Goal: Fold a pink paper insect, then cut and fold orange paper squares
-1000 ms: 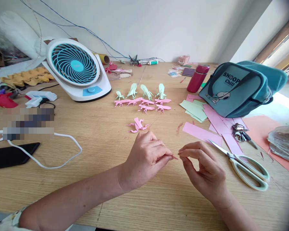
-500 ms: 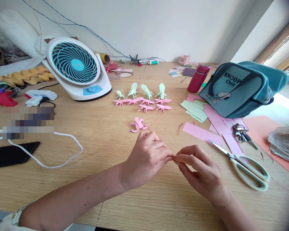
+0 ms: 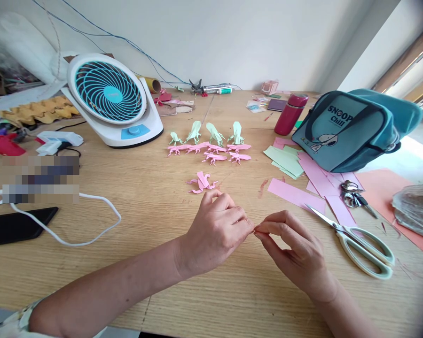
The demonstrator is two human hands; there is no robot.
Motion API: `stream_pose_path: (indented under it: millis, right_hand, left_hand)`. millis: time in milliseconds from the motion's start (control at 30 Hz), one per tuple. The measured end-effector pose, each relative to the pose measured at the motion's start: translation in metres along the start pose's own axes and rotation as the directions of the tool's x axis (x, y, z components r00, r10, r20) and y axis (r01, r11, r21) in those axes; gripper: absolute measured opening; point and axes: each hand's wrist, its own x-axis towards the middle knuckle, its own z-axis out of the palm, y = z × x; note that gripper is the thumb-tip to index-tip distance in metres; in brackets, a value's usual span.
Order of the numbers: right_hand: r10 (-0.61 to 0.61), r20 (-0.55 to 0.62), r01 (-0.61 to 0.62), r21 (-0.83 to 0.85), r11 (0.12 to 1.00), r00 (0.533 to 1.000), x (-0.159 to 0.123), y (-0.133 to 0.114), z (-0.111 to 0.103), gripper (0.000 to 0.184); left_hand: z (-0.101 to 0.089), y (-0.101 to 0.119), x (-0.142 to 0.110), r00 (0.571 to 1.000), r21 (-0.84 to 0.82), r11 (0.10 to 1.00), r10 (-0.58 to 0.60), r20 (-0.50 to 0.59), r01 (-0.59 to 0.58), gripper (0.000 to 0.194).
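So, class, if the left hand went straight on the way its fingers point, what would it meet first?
The right hand, its fingertips directly ahead; whether the two hands touch is unclear.

Matt paper figure (image 3: 202, 181), glossy flask (image 3: 291, 115)

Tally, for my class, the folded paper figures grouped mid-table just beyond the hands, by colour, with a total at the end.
Pale green paper figures: 4
Pink paper figures: 7
Total: 11
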Motion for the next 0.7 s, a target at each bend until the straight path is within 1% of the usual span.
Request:
stream_pose_path:
  millis: [133,333,433,533,700]
  right_hand:
    - [-0.019,0.000,0.019,-0.019,1.000,1.000,0.000,-0.001,0.000,0.021]
    - [-0.053,0.024,0.056,-0.116,0.992,0.998,-0.002,-0.004,0.002,0.021]
    - [-0.045,0.046,0.051,-0.130,0.990,0.998,-0.004,-0.005,0.003,0.020]
    - [-0.016,0.066,0.023,-0.108,0.994,0.998,-0.005,-0.006,0.004,0.018]
    - [0.030,0.087,-0.031,0.008,1.000,0.996,-0.006,-0.009,0.003,0.017]
  left_hand:
    - [0.002,-0.001,0.000,1.000,-0.014,1.000,0.011,0.003,-0.011,0.016]
    - [0.008,-0.003,0.000,0.998,-0.061,0.996,0.059,0.006,-0.058,0.017]
    - [0.009,-0.004,0.000,0.997,-0.098,0.993,0.071,-0.002,-0.071,0.016]
    - [0.010,-0.004,0.000,0.996,-0.147,0.985,0.087,-0.019,-0.089,0.016]
    - [0.012,-0.003,0.000,0.995,-0.204,0.974,0.093,-0.047,-0.100,0.016]
